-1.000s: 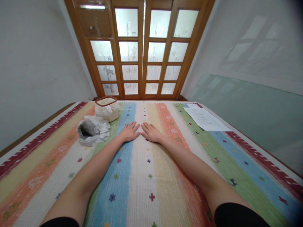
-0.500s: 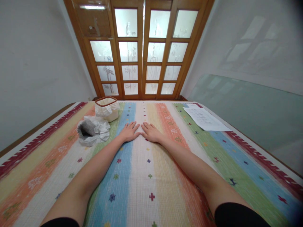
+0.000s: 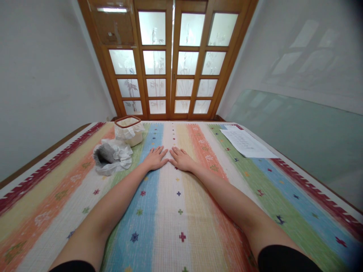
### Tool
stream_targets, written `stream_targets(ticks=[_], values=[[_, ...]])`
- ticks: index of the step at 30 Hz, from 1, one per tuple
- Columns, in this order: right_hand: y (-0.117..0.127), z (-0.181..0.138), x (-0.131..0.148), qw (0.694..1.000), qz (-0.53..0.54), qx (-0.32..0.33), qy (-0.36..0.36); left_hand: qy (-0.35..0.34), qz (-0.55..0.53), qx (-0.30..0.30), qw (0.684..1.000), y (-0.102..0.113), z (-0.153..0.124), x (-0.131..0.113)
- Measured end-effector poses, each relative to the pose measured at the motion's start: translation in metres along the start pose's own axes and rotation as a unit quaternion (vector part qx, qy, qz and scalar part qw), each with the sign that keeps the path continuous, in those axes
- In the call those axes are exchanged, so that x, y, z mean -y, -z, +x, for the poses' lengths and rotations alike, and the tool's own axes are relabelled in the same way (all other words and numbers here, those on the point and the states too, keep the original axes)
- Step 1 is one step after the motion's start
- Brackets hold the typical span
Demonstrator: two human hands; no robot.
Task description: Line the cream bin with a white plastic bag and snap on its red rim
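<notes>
My left hand [image 3: 155, 158] lies flat, palm down, on the striped tablecloth [image 3: 167, 211], over the blue stripe. Beside it my right hand [image 3: 181, 159] rests the same way on the white and yellow stripes. Both hands have their fingers stretched out and hold nothing; the thumbs nearly meet or touch. To the left of my left hand is a crumpled white plastic bag [image 3: 121, 156] with a grey cloth-like thing [image 3: 106, 154] in its dark opening. Just behind the bag stands a small cream bin [image 3: 135, 140] with a brown rim and a white liner.
Several printed paper sheets [image 3: 246, 143] lie at the table's far right. A pale green glass-like panel [image 3: 297, 128] leans along the right wall. Wooden doors [image 3: 172, 83] with frosted panes stand beyond the far table edge, and a grey wall [image 3: 42, 75] is on the left.
Both hands stay in the same place on the tablecloth. The whole view has shifted very slightly.
</notes>
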State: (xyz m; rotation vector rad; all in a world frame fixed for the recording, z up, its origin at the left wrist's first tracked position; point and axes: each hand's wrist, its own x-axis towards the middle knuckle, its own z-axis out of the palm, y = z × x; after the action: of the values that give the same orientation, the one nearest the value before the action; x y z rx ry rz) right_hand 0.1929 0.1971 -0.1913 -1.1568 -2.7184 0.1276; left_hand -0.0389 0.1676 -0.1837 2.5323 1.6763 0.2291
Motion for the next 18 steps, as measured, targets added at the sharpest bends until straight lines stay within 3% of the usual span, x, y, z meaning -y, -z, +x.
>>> stream_targets(ticks=[4,7,11,14,18], values=[[0.004,0.001,-0.002,0.999,0.030,-0.041,0.011,-0.010,-0.039,-0.053,0.998,0.010,-0.002,0.001],[0.010,0.001,-0.002,0.993,0.085,-0.086,0.004,0.023,-0.085,-0.151,0.985,0.033,-0.004,0.008],[0.018,0.005,0.005,0.974,0.159,-0.157,-0.027,0.119,-0.119,-0.325,0.931,0.081,-0.013,0.029],[0.025,0.016,0.020,0.959,0.196,-0.204,-0.002,0.171,-0.106,-0.439,0.876,0.116,-0.028,0.053],[0.042,0.047,0.047,0.952,0.201,-0.225,0.056,0.232,-0.011,-0.450,0.862,0.143,-0.064,0.099]])
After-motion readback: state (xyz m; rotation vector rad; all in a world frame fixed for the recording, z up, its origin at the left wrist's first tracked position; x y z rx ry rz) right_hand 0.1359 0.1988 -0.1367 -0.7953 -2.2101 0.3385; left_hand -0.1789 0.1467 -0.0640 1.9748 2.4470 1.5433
